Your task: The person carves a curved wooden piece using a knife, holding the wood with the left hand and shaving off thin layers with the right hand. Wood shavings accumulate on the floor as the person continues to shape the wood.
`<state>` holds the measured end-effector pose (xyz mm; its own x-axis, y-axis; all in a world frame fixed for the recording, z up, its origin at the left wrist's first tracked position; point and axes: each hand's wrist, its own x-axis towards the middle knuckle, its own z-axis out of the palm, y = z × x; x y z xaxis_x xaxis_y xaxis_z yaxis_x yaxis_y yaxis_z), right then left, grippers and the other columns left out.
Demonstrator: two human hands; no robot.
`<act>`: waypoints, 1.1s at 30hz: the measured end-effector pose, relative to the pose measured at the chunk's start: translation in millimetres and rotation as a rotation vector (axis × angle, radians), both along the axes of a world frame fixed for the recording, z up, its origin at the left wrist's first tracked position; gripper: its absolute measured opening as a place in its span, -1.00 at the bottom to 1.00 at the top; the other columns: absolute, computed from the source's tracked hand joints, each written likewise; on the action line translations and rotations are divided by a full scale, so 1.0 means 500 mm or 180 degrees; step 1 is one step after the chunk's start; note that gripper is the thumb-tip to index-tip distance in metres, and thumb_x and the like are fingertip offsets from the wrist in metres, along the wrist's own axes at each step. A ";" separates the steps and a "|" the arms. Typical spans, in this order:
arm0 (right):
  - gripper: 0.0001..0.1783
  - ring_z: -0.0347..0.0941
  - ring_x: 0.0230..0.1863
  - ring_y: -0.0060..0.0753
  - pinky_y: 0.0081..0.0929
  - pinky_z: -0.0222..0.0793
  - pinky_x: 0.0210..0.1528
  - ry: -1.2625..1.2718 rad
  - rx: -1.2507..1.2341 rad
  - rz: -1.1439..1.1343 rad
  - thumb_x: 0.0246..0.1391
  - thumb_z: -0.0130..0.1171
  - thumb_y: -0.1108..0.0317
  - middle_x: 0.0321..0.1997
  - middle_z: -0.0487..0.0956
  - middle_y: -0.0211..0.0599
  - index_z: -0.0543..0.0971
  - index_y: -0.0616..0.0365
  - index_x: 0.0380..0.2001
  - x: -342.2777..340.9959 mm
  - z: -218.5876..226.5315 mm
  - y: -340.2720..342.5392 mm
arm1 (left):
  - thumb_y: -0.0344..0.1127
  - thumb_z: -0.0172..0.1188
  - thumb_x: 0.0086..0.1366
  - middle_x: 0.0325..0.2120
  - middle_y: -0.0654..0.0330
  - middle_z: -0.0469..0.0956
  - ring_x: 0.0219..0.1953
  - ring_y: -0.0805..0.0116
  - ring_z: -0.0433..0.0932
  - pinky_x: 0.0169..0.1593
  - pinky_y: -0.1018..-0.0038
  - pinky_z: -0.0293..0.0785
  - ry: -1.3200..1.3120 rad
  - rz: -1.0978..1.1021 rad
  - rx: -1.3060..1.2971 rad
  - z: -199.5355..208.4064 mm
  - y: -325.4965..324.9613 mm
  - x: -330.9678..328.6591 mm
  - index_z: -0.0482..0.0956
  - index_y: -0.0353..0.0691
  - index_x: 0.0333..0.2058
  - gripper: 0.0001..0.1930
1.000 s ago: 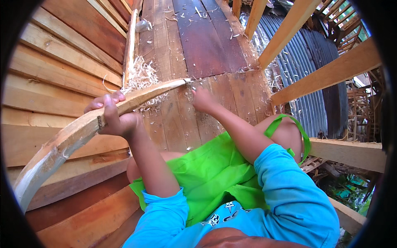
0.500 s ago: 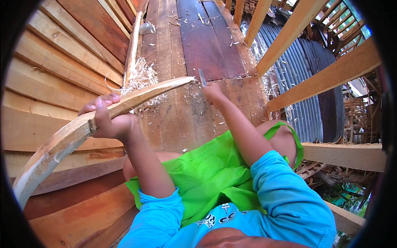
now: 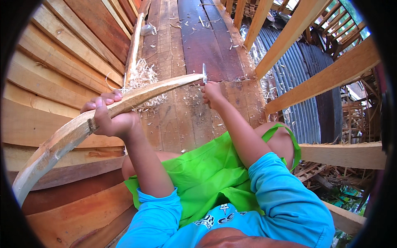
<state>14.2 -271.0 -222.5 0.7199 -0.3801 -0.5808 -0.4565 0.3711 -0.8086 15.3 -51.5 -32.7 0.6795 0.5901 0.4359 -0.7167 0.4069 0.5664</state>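
A long, curved wooden pole (image 3: 142,96) runs from the lower left up to the middle, its pale far end tapered. My left hand (image 3: 109,118) is closed around it near mid-length, thumb on top and fingers on the far side. Beyond my lap, my right hand (image 3: 213,95) is wrapped around the handle of a knife, most of the handle hidden in the fist. The short metal knife blade (image 3: 204,72) points away from me and meets the pole's tapered tip or lies just beside it.
Curly wood shavings (image 3: 142,76) heap by the plank wall (image 3: 58,87) on the left and scatter over the board floor (image 3: 169,128). Wooden rails (image 3: 326,87) line the right side, with corrugated metal sheets (image 3: 297,78) beyond. A green apron (image 3: 211,169) covers my lap.
My right hand has shifted slightly, and the knife blade has moved up and right to the pole's tip. The pole's tip has risen a little to the right in my left hand's grip.
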 end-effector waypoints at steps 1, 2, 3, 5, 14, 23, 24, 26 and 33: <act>-0.72 0.08 -0.68 -0.63 -0.59 -0.03 -0.71 -0.0011 0.0172 0.0061 0.07 -0.26 0.47 -0.52 0.31 -0.42 0.45 0.15 -0.23 -0.001 0.001 -0.009 | -0.40 0.07 -0.03 -0.71 0.28 0.23 -0.69 0.38 0.33 -0.50 0.43 0.39 0.0001 -0.0028 -0.0057 0.000 0.003 0.001 0.27 -0.10 -0.38 -0.79; -0.72 0.08 -0.68 -0.62 -0.58 -0.03 -0.71 -0.0023 0.0344 0.0122 0.07 -0.26 0.47 -0.52 0.32 -0.42 0.45 0.15 -0.23 -0.002 0.001 -0.015 | -0.41 0.07 -0.03 -0.71 0.28 0.23 -0.69 0.38 0.34 -0.50 0.43 0.39 0.0002 -0.0057 -0.0114 -0.001 0.005 0.001 0.27 -0.10 -0.38 -0.79; -0.72 0.08 -0.68 -0.62 -0.58 -0.03 -0.70 -0.0024 0.0255 0.0080 0.07 -0.25 0.47 -0.52 0.32 -0.42 0.45 0.15 -0.23 -0.003 -0.001 -0.015 | -0.41 0.07 -0.03 -0.72 0.28 0.23 -0.69 0.38 0.34 -0.50 0.43 0.39 -0.0004 -0.0052 -0.0120 -0.002 0.004 0.002 0.27 -0.10 -0.38 -0.79; -0.72 0.08 -0.68 -0.61 -0.57 -0.04 -0.70 -0.0033 0.0080 0.0010 0.06 -0.25 0.47 -0.52 0.32 -0.41 0.44 0.14 -0.22 -0.003 0.007 -0.008 | -0.41 0.07 -0.04 -0.72 0.28 0.23 -0.69 0.37 0.34 -0.50 0.43 0.39 -0.0022 -0.0026 -0.0128 -0.002 0.005 0.003 0.27 -0.11 -0.38 -0.79; -0.74 0.09 -0.67 -0.61 -0.57 -0.04 -0.70 -0.0099 0.0016 -0.0051 0.04 -0.23 0.49 -0.53 0.32 -0.42 0.44 0.14 -0.25 -0.005 0.015 -0.015 | -0.40 0.09 -0.04 -0.74 0.25 0.22 -0.70 0.37 0.34 -0.51 0.43 0.39 0.0029 0.0041 -0.0105 0.000 0.001 0.001 0.27 -0.12 -0.39 -0.78; -0.77 0.05 -0.71 -0.65 -0.56 -0.09 -0.73 0.0153 -0.0038 0.0270 0.06 -0.23 0.48 -0.57 0.30 -0.44 0.44 0.10 -0.30 -0.006 0.024 -0.023 | -0.42 0.08 -0.03 -0.78 0.24 0.23 -0.70 0.37 0.35 -0.52 0.43 0.39 0.0118 0.0065 -0.0018 -0.005 0.002 0.004 0.26 -0.13 -0.39 -0.79; -0.79 0.05 -0.71 -0.65 -0.57 -0.09 -0.73 0.0134 -0.0021 0.0270 0.07 -0.22 0.47 -0.57 0.30 -0.45 0.44 0.10 -0.31 -0.007 0.023 -0.025 | -0.42 0.08 -0.03 -0.78 0.24 0.23 -0.70 0.37 0.35 -0.52 0.43 0.39 0.0116 0.0046 -0.0041 -0.004 0.001 0.004 0.26 -0.13 -0.39 -0.79; -0.81 0.06 -0.71 -0.66 -0.58 -0.10 -0.74 0.0096 0.0020 0.0283 0.09 -0.21 0.44 -0.58 0.29 -0.47 0.44 0.10 -0.33 -0.005 0.024 -0.028 | -0.43 0.07 -0.03 -0.78 0.24 0.23 -0.70 0.37 0.34 -0.52 0.42 0.39 0.0113 0.0019 -0.0082 -0.002 0.000 0.003 0.27 -0.13 -0.40 -0.80; -0.70 0.06 -0.76 -0.68 -0.60 -0.07 -0.75 -0.0006 -0.0756 0.0865 0.17 -0.05 0.13 -0.66 0.26 -0.54 0.47 0.14 -0.41 -0.007 0.043 -0.017 | -0.44 0.06 -0.04 -0.74 0.24 0.24 -0.70 0.38 0.34 -0.52 0.43 0.41 0.0090 0.0006 -0.0010 -0.004 -0.002 0.002 0.27 -0.13 -0.40 -0.81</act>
